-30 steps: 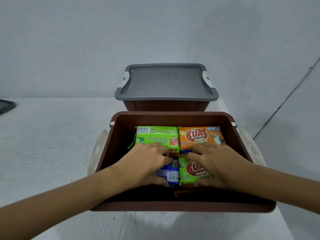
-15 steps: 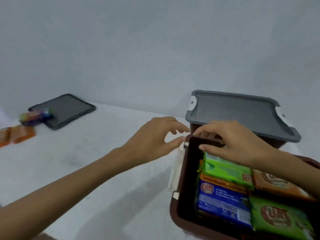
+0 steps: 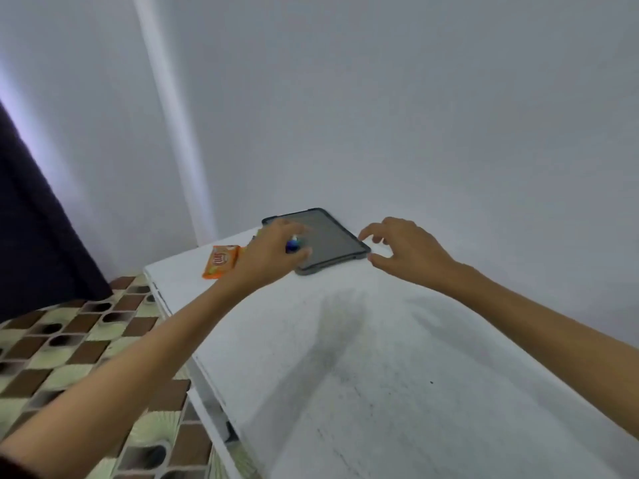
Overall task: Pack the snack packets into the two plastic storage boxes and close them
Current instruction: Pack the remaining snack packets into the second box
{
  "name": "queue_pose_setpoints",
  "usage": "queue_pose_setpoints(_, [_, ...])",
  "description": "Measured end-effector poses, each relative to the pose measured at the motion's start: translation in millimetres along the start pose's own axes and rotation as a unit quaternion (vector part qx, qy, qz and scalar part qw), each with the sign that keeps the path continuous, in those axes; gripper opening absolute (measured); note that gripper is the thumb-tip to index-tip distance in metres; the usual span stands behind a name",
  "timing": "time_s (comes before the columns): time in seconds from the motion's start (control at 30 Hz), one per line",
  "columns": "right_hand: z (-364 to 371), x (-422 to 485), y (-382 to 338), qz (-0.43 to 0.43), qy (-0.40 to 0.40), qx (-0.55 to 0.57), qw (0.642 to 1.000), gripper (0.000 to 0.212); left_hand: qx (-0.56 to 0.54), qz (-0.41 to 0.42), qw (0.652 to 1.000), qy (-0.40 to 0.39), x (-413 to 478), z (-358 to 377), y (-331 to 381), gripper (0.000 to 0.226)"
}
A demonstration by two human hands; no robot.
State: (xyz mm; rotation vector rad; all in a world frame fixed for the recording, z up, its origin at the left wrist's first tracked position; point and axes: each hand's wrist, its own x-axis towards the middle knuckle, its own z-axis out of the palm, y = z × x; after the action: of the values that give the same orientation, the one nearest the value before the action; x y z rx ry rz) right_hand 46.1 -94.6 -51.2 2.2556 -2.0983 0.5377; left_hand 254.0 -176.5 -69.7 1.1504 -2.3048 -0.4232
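Note:
A grey box lid point(image 3: 326, 242) lies flat at the far end of the white table point(image 3: 363, 357). My left hand point(image 3: 273, 252) reaches over the lid's left part, with fingers and thumb curled round a blue snack packet point(image 3: 293, 245); only the packet's end shows. An orange snack packet point(image 3: 221, 261) lies on the table just left of that hand. My right hand point(image 3: 403, 248) hovers by the lid's near right corner, fingers spread and loosely bent, holding nothing. Both storage boxes are out of view.
The table's left edge point(image 3: 179, 326) drops to a brown and cream tiled floor point(image 3: 69, 340). A dark curtain point(image 3: 38, 229) hangs at the left. White walls stand close behind the lid.
My view has swung left, away from the boxes. Both hands left the brown box and reached to the lid at the table's far end; my left hand has closed round the blue packet.

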Motion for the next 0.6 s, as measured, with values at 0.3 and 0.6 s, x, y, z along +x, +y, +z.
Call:
queue_pose_setpoints(0.3, [133.3, 169.3, -32.2, -0.009, -0.071, 0.063, 0.995, 0.05, -0.047, -0.303, 0.952, -0.019, 62.7, 29.8, -159.3, 0.077])
queue_pose_setpoints(0.6, [209.4, 255.1, -22.6, -0.03, -0.143, 0.016, 0.989, 0.077, 0.068, -0.347, 0.935, -0.027, 98.0, 87.4, -189.0, 0.097])
